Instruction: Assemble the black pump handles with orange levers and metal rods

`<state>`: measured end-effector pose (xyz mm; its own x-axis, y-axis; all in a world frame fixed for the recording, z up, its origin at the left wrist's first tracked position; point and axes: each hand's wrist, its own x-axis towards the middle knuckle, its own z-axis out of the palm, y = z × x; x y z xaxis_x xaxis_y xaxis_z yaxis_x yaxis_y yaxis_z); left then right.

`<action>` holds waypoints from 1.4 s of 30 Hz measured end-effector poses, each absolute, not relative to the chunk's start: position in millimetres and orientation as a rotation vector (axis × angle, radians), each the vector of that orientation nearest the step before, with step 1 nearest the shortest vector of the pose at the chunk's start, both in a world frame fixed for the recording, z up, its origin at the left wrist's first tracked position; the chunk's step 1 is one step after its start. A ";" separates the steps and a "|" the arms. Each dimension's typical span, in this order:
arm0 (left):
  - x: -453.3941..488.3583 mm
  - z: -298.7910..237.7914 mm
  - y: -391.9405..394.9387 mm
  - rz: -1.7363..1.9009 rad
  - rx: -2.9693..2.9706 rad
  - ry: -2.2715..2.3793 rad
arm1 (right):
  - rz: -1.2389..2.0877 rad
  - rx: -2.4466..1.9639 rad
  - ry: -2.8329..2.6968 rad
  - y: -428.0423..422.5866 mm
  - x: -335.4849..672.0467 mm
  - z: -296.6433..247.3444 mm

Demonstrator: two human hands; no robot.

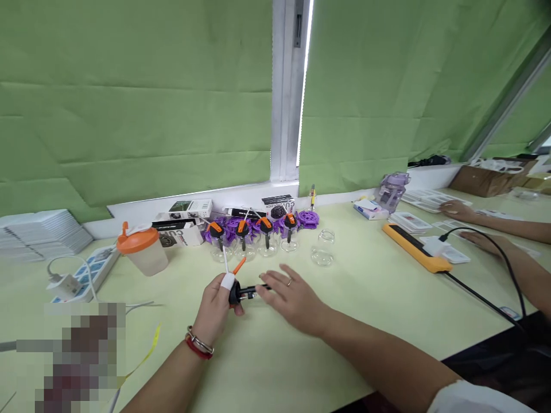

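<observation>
The black lid (pixel 235 293) with its dark stem (pixel 247 291) is above the table (pixel 267 367), pinched by the left hand (pixel 216 302). The right hand (pixel 297 301), fingers loosely spread, meets the stem's end, contact unclear. Beyond stands a clear jar (pixel 322 255).

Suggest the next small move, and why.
I'd probably reach the right hand over to steady the uncapped clear jar: the left hand holds a black-and-orange top with black rods, that jar stands bare, and four similar jars to its left carry similar tops.
</observation>
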<state>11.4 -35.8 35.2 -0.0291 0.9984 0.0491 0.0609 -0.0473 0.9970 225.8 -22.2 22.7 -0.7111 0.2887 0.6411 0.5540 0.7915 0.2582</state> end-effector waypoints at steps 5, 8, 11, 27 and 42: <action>10.8 32.4 -43.0 1.356 1.367 1.026 | -0.411 -0.559 -2.285 -32.9 208.1 39.1; 2.5 34.6 -47.2 1.668 1.735 0.985 | -0.029 -0.712 -2.152 -37.2 214.6 60.2; 1.4 37.6 -50.9 1.628 2.095 1.169 | 0.634 -0.907 -2.135 -34.5 219.5 73.8; 29.3 -3.3 -33.0 1.022 1.417 1.516 | 1.227 -1.232 -1.709 14.4 203.6 -14.6; 29.1 -13.3 -25.3 1.014 1.603 1.765 | 1.265 -1.252 -1.707 24.7 184.4 -17.1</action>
